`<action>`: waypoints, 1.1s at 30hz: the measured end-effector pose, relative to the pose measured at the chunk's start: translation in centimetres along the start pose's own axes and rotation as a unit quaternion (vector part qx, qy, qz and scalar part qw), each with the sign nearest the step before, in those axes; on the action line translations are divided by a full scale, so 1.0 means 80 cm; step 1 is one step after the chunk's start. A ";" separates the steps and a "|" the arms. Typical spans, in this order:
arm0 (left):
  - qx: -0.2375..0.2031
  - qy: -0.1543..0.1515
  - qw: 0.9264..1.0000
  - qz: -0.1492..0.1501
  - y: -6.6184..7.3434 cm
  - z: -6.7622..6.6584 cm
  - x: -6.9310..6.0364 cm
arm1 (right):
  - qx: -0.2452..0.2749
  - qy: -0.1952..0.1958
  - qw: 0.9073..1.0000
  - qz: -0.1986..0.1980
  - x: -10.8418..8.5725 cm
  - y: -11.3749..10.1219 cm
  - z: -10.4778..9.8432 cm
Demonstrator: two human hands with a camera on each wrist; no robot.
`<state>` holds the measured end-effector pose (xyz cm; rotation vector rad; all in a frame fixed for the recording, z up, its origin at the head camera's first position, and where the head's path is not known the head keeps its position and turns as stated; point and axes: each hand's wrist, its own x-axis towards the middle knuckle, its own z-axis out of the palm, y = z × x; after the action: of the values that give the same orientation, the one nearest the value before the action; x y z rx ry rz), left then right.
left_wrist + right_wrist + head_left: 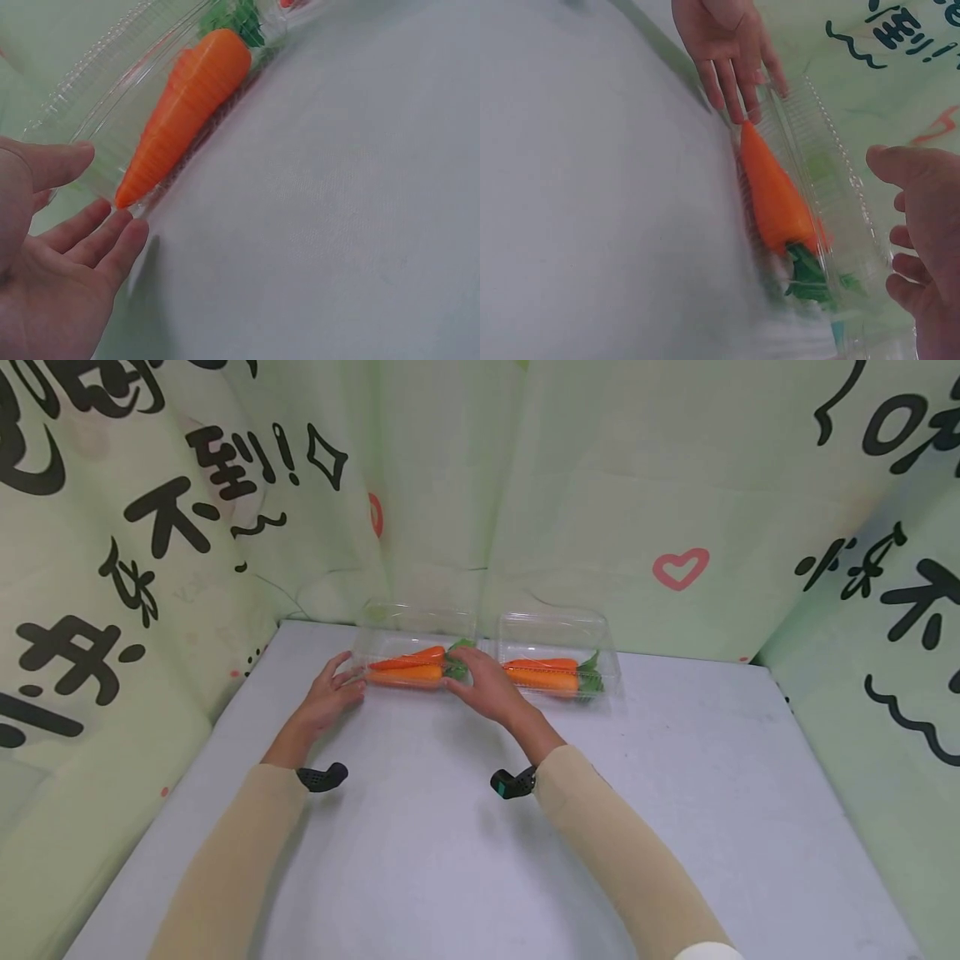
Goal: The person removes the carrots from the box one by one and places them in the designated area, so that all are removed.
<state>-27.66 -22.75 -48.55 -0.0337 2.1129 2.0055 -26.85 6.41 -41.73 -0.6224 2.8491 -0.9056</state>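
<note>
A clear plastic box with its lid raised stands at the back of the table, with two orange carrots in it, their green tops to the right. My left hand is at the box's left end, fingers extended against or very near its wall. In the left wrist view, those fingertips lie beside the tip of the front carrot. At the box's right end is my right hand, its fingers spread around the leafy end. Contact there cannot be made out. Thumb and fingers stand apart in the right wrist view.
Just right of my right hand stands a second clear box, also with its lid up and orange carrots inside. Both boxes are near the back edge of the white table. Pale green curtains with black lettering enclose the sides and back.
</note>
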 end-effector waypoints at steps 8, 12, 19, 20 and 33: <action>-0.004 0.028 1.000 -0.011 -0.001 0.004 0.005 | -0.005 -0.004 1.000 0.004 0.007 -0.004 0.001; -0.003 0.033 0.999 -0.013 0.000 0.007 0.005 | -0.006 -0.004 1.000 0.008 0.009 -0.004 0.002; -0.004 0.036 0.999 -0.018 0.001 0.009 0.009 | 0.003 0.002 1.000 0.013 0.012 -0.003 0.005; -0.008 0.034 0.999 -0.018 0.000 0.009 0.009 | 0.004 0.004 1.000 0.013 0.013 -0.002 0.005; -0.049 0.018 0.998 0.027 -0.003 0.011 0.004 | 0.001 0.023 0.999 0.021 0.020 0.001 0.012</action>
<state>-27.82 -21.84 -48.88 -0.0283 2.0566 2.1534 -28.11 5.28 -42.49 -0.5452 2.8900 -0.9294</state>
